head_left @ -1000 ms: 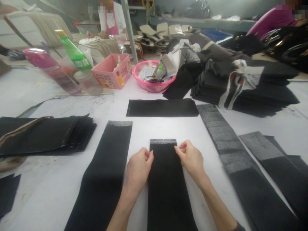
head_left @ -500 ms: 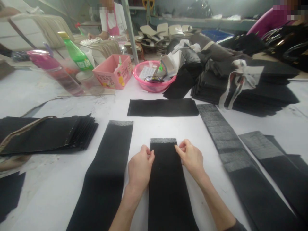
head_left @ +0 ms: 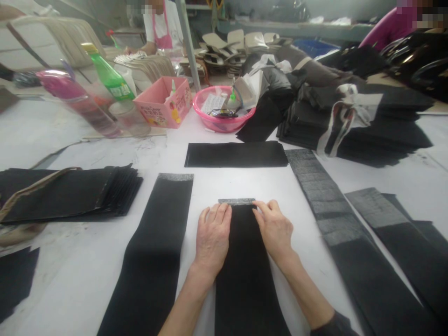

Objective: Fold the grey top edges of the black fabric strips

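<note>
Left fingers (head_left: pixel 226 212), seemingly together, touch black strip (head_left: pixel 247 261).

Between our hands we see a matt, smooth, cloth-like black strip (head_left: pixel 247 261), its far edge a rough, speckled grey, much like the long grey-topped strip (head_left: pixel 315 196) at the right of the frame. Near the top centre, we find a basin (head_left: pixel 224 123) of shiny pink plastic, and at upper left a bottle (head_left: pixel 110 74) of glossy, see-through green plastic. Our tabletop (head_left: pixel 87 261) looks pale and mostly smooth, scuffed toward the left.
</note>
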`<state>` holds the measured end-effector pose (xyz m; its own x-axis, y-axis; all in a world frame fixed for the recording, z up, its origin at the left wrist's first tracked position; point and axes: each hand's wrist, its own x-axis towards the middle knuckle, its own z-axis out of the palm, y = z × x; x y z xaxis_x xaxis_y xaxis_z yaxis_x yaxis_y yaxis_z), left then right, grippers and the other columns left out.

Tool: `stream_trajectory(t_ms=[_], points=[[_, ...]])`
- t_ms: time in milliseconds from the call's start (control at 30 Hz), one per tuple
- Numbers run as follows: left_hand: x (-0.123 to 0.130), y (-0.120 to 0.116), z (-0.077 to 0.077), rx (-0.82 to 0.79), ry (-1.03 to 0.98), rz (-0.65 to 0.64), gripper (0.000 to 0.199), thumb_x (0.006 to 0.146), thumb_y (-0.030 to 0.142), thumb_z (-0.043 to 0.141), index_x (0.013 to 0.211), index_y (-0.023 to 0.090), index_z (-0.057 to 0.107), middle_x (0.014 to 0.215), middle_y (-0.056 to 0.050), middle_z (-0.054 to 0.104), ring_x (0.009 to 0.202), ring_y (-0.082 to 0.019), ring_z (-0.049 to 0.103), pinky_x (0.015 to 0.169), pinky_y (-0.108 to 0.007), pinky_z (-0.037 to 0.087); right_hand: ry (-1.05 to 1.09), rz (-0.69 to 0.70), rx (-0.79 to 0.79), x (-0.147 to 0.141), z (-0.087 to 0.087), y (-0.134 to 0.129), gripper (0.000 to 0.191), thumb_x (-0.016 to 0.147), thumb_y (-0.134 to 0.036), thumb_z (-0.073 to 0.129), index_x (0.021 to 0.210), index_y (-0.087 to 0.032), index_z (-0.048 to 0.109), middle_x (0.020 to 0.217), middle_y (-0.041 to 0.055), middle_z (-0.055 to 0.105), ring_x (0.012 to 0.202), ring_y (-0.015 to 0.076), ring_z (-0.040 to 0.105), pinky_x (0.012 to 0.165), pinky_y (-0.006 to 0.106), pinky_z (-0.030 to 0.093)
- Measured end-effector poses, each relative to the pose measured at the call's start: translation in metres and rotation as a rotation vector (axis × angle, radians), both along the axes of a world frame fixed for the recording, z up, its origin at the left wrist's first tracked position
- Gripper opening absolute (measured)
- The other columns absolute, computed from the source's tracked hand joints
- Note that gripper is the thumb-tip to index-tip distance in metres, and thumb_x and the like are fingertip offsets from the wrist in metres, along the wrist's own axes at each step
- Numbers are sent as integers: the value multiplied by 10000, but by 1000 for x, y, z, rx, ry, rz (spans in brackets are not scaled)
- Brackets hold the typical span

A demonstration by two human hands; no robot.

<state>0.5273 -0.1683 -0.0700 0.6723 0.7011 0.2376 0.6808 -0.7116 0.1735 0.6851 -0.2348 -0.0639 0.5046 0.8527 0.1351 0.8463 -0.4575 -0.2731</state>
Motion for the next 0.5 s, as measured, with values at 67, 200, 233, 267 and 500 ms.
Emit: stream_trajectory(t_ms=[67,200,233,267,500], points=[[-1,1,1,8,5,18,386,907,83,409,1255,180,544,1297,-105,543,1219,-269,469,1062,-454,338,20,53,23,1,-2,-2,227,967,-314,456,1087,-327,648,946,10,588,726,122,572,555,232,302],[-4,4,3,-9,-7,10,390,896,86,434,1246,211,554,1259,-108,549,1182,-271,488,1032,-441,362,128,86,81,9,-4,-3,198,954,-327,485,1029,-309,668,916,-10,601,761,118,588,599,225,342],[-5,5,4,-18,-12,6,390,893,87,443,1244,213,557,1258,-106,550,1177,-270,489,1031,-437,359,154,81,94,12,-4,-2,184,946,-333,498,1003,-301,670,913,-15,609,762,119,591,610,226,350],[-5,6,5,-26,-17,7,379,894,93,451,1235,213,563,1253,-104,553,1170,-268,490,1026,-432,358,180,71,102,15,-3,-2,170,936,-337,512,974,-292,671,905,-20,619,758,121,593,622,229,358],[-3,19,14,-107,-103,30,206,945,247,453,1008,255,649,1026,-45,603,993,-204,532,878,-364,395,193,4,34,33,14,8,121,882,-332,571,883,-242,651,874,-18,646,730,136,594,621,256,371]])
